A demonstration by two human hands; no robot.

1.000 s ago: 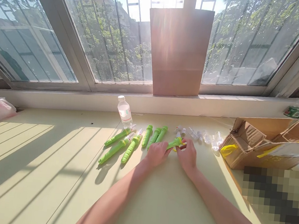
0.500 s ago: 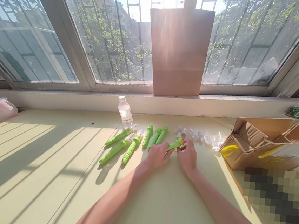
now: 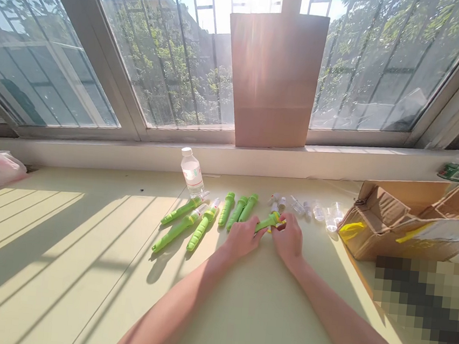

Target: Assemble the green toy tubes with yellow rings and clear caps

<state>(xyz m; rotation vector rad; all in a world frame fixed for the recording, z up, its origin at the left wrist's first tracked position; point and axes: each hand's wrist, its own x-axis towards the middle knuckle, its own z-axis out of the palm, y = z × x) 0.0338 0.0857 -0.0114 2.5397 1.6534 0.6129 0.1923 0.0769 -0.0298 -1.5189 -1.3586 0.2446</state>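
Observation:
Between my two hands is a green ribbed plastic tube (image 3: 266, 222), lying slantwise just above the table. My left hand (image 3: 243, 235) is closed round its lower end. At the other end, the fingers of my right hand (image 3: 289, 236) pinch the collar, where a bit of yellow shows. To the left lie several similar tubes: three plain green ones (image 3: 226, 209) close by, and others with clear caps (image 3: 203, 226) farther left. Beyond my hands are small clear plastic pieces (image 3: 299, 205) and clear cups (image 3: 331, 219).
A water bottle (image 3: 192, 173) stands behind the capped tubes. On the right sits an open cardboard box (image 3: 406, 227) with yellow tape. A cardboard sheet (image 3: 276, 84) leans against the window. Pinkish plastic bag (image 3: 3, 164) at the far left edge of the table (image 3: 60, 285).
Hardly anything differs. Both hands keep their hold on the green tube, with only a slight shift of the fingers at its collar.

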